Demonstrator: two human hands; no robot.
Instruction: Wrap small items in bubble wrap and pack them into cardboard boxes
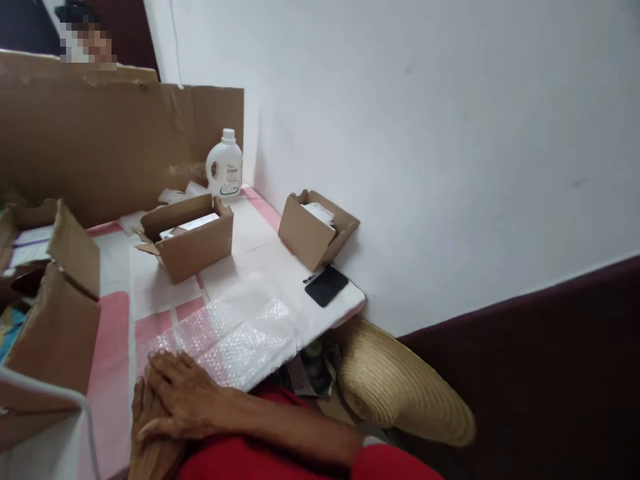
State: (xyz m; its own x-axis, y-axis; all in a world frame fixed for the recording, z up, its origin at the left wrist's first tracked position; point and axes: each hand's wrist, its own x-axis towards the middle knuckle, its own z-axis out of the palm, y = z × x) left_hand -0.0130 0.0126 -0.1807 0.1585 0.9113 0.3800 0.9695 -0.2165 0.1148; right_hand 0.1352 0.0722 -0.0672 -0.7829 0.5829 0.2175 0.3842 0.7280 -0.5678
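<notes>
My right hand (pixel 177 400) lies flat, fingers stretched out, on top of my left hand (pixel 150 459) at the near edge of the table. The left hand is mostly covered; what shows of it lies flat on the pink and white tablecloth (pixel 115 347) and holds nothing. Just beyond my fingertips a sheet of clear bubble wrap (pixel 235 340) lies spread on the cloth, and neither hand grips it. My red sleeve (pixel 390 463) shows at the bottom.
Two small open cardboard boxes (pixel 193 250) (pixel 315 233) stand on the table, with a white plastic bottle (pixel 225 167) behind and a flat black object (pixel 326 285) by the corner. Larger boxes (pixel 57 333) stand left. A straw hat (pixel 400 393) lies below the table edge. Another person is partly visible behind the cardboard screen (pixel 110 140).
</notes>
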